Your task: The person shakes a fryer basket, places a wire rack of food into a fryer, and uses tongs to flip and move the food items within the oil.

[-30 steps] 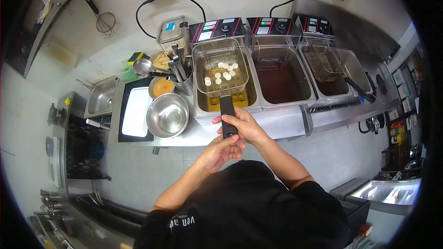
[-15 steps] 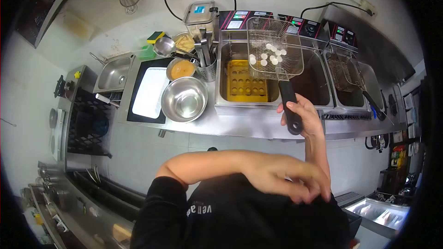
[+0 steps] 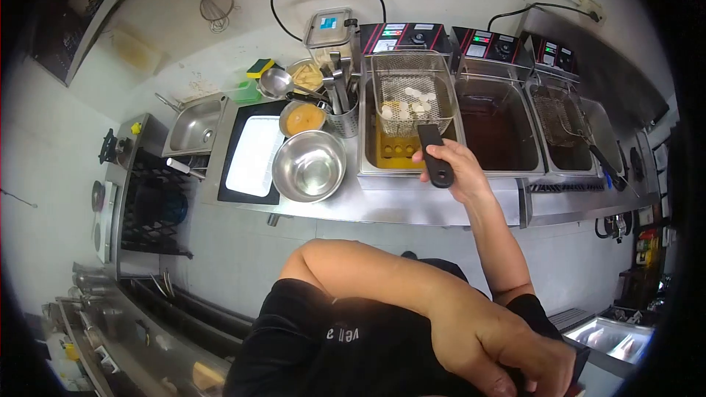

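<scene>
My right hand (image 3: 456,165) is closed around the black handle (image 3: 432,154) of a wire fry basket (image 3: 412,77). Several small white round pieces (image 3: 418,99) lie in the basket mesh. The basket hangs over the left fryer tank (image 3: 368,154), which holds yellow oil and a plate with round holes (image 3: 397,148); whether it touches the oil I cannot tell. My left hand (image 3: 493,338) reaches across my body to the lower right, fingers bent and thumb apart. Its fingertips are partly out of sight, and nothing shows in it.
Left of the fryer stand a steel bowl (image 3: 309,167), a bowl of orange liquid (image 3: 303,119), a white tray (image 3: 254,156) and a perforated utensil holder (image 3: 344,123). The middle tank (image 3: 500,125) holds dark oil. Another basket (image 3: 557,119) sits in the right tank.
The basket has moved left and lower over the left tank with my right hand. My left hand has moved down and farther right. The camera view has shifted slightly.
</scene>
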`<state>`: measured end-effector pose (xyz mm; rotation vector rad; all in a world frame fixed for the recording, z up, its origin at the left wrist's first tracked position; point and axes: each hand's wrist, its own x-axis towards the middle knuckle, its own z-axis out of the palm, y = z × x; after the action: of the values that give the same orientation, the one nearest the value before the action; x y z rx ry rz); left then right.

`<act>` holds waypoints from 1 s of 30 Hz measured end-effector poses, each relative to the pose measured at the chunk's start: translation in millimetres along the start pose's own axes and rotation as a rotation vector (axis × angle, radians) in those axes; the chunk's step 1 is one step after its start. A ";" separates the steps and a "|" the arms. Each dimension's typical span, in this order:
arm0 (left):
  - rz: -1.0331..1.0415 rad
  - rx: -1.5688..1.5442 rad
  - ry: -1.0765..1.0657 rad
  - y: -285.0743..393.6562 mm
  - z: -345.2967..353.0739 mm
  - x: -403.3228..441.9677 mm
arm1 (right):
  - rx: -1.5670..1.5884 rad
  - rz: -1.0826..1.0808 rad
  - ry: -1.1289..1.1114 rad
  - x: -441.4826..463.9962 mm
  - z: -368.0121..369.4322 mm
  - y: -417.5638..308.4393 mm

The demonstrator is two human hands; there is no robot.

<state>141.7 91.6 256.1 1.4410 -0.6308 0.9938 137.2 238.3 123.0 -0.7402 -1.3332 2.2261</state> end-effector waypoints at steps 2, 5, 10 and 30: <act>-0.001 -0.065 -0.034 0.6 -2.0 -1.7 | 0.044 -0.004 0.021 2.8 3.5 -5.0; 0.008 -0.090 -0.038 2.4 -3.7 -5.5 | 0.068 -0.003 0.031 8.6 7.2 -8.3; -0.054 -0.192 0.202 12.0 3.9 -4.2 | 0.132 -0.002 0.062 19.0 3.3 -4.9; -0.754 0.238 0.820 46.4 -41.0 -109.0 | 0.268 0.091 0.195 3.6 -1.1 49.6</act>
<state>40.9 106.3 183.0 1.1645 0.6106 0.9366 130.5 219.5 77.5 -0.9043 -0.9041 2.2758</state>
